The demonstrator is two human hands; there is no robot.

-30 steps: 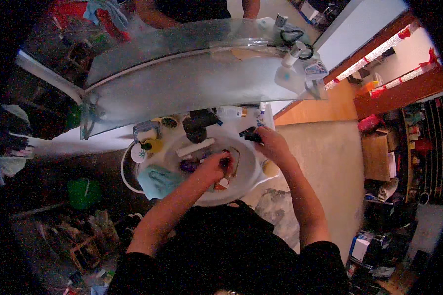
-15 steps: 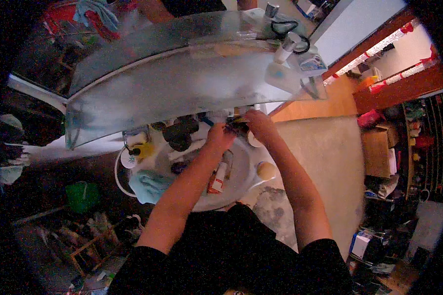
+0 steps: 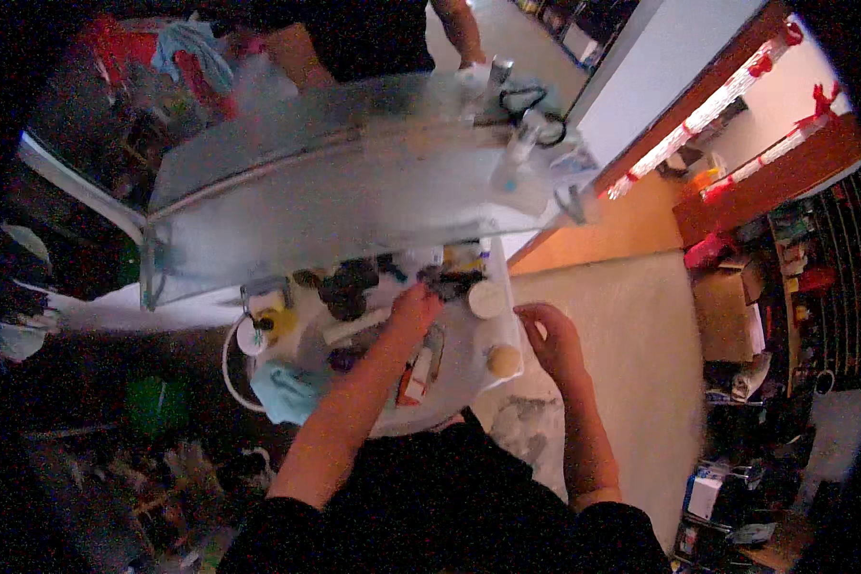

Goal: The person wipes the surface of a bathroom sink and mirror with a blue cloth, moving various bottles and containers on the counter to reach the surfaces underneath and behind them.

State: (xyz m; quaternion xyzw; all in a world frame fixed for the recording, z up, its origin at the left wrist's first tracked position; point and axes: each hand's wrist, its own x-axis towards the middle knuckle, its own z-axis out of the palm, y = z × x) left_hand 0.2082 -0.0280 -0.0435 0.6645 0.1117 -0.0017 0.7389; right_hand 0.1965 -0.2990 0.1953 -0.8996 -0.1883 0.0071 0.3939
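Over the white washbasin (image 3: 469, 337), my left hand (image 3: 416, 308) is closed at a small dark thing that I cannot make out. My right hand (image 3: 550, 337) is off the basin's right edge, fingers bent, a gap showing between thumb and fingers, nothing visible in it. Nearest to it on the rim stand a round white lid or jar (image 3: 485, 298) and a tan round object (image 3: 503, 361). Inside the bowl, beside my left forearm, lies a white and orange-red tube (image 3: 415, 378). Black objects (image 3: 346, 289) sit at the back of the basin.
A frosted glass shelf (image 3: 325, 201) hangs low above the basin's back, carrying a white bottle (image 3: 518, 153) and a black cord loop (image 3: 545, 117). A light-blue cloth (image 3: 285, 390) drapes over the left rim, near a yellow item (image 3: 279, 322). Cardboard boxes (image 3: 729, 308) stand at right.
My right hand has come away from the back of the basin, toward me and to the right. My left hand has drawn back slightly. The view has shifted a little.
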